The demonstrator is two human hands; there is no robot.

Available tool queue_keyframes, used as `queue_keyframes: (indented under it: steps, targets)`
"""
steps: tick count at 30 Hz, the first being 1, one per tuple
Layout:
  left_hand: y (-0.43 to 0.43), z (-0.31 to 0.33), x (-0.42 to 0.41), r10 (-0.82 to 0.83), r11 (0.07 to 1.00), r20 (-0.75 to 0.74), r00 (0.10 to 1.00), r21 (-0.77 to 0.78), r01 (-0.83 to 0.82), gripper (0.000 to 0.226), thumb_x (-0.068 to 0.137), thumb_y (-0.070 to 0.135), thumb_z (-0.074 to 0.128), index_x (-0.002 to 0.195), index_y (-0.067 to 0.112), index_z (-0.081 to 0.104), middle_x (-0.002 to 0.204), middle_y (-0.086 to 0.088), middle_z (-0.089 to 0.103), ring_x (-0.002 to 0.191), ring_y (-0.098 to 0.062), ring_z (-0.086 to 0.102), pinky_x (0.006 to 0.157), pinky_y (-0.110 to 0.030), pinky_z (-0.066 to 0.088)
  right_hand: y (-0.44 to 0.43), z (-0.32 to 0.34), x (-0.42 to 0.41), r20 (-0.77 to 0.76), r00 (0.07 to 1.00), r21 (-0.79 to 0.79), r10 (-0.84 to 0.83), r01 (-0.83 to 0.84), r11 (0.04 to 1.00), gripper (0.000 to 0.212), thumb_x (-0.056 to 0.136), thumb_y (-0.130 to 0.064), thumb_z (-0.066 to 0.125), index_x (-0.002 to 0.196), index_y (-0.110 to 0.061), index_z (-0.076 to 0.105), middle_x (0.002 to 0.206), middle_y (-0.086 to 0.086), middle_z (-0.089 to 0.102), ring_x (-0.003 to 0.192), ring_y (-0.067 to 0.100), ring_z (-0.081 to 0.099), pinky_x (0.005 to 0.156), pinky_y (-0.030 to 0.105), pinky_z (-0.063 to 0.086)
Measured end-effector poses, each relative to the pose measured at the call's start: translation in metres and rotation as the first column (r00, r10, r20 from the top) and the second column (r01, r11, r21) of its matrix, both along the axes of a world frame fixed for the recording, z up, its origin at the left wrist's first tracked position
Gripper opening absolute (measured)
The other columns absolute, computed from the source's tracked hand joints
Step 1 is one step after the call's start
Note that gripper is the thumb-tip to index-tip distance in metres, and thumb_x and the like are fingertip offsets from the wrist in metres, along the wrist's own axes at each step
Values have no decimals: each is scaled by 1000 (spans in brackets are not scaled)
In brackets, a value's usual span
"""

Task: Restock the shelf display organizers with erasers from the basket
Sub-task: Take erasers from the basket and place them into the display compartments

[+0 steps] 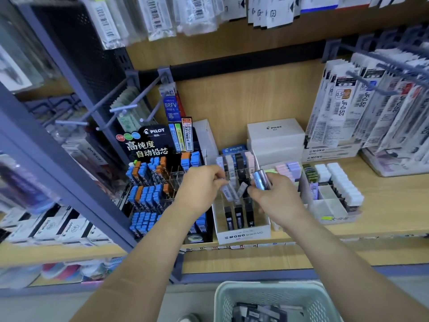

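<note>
Restocking at the wooden shelf [383,205], head view. The pale green basket [267,289] stood near, below the shelf edge, with dark packets [260,311] lying loose inside it. On the shelf, the clear organizer [243,235] with a white front label stood between a black rack of blue and orange packs on the left and a tray of pastel blocks on the right; its near cells held three dark upright packets, and its far cells held pale and black ones.

Both hands were over the middle cells. The left hand [202,184] pinched a pale eraser [228,189] between thumb and fingertips, the piece tilted with its lower end toward a cell. The right hand [276,196] had its fingers curled round a lilac eraser [262,180], held just above the organizer; whether it held one piece or several could not be told.

Handling, as judged: each piece was probably light and stiff enough to keep its shape, with a glossy, likely slippery sleeve. A pinch across the two broad faces near the upper end would leave the lower end free to enter a narrow cell.

Appearance: small, flat, oblong, shiny; the pale piece bore a barcode-like mark.
</note>
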State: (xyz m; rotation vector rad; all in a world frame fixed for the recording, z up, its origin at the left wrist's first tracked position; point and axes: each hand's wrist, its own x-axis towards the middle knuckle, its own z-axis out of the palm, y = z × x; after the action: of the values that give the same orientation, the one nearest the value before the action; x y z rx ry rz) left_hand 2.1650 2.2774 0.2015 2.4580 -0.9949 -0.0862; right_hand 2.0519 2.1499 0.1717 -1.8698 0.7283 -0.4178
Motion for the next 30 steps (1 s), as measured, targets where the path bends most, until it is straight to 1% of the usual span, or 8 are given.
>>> queue_keyframes:
  steps: [2,4,10,14,17,19,26,30]
  targets:
    - [0,1,-1,-12,1000,16,1000,19,12,15,91,23,62,101,13,67,90,-3,71,85,-18,65,82,-35,53,2,1,1,7,1000,68,19,-19,997,7,87,-16,66,88,-10,64,64,5,59,43,15,54,44,22,43]
    - [-1,1,-2,-31,999,13,999,18,31,14,91,23,62,101,15,67,91,-2,70,87,-17,64,82,-33,52,5,3,2,18,999,123,47,-49,991,6,89,-15,64,91,-10,63,66,5,60,36,10,51,41,17,39]
    - [-1,1,-2,-85,996,-16,996,5,85,8,92,20,61,99,18,65,91,0,68,86,-16,63,81,-35,53,16,11,2,21,977,220,211,-210,952,13,88,-5,54,94,-14,62,97,12,69,37,14,53,63,32,47]
    - [7,6,6,-53,998,-1,999,-32,53,5,92,18,59,94,19,64,86,3,68,82,-13,63,78,-34,53,16,13,1,29,976,270,216,-216,938,14,90,-7,56,92,-19,61,107,12,68,38,13,52,66,36,48]
    - [17,12,16,39,996,77,996,-88,-32,6,89,21,65,92,19,69,75,15,58,70,-1,52,65,-16,42,10,16,-1,30,985,297,169,-170,940,6,92,-13,59,94,-19,60,107,10,70,38,13,51,53,23,43]
    - [19,12,17,66,992,125,990,-119,-51,8,87,22,67,93,19,72,75,16,54,67,0,47,62,-11,33,6,17,-3,24,990,298,142,-143,944,8,91,-13,60,98,-17,60,108,13,71,38,14,50,40,16,35]
    - [12,9,14,105,971,135,985,-226,-73,12,88,22,67,95,19,75,90,6,70,79,-5,56,77,-18,44,6,24,-8,21,995,309,97,-98,946,12,88,-11,63,100,-13,62,103,18,70,39,14,48,34,13,30]
    - [10,20,16,147,931,182,972,-357,-74,11,86,20,69,92,13,76,81,6,69,69,-9,56,74,-28,51,5,26,-10,18,994,306,104,-104,946,11,87,-10,64,97,-15,62,102,19,70,38,14,48,33,13,30]
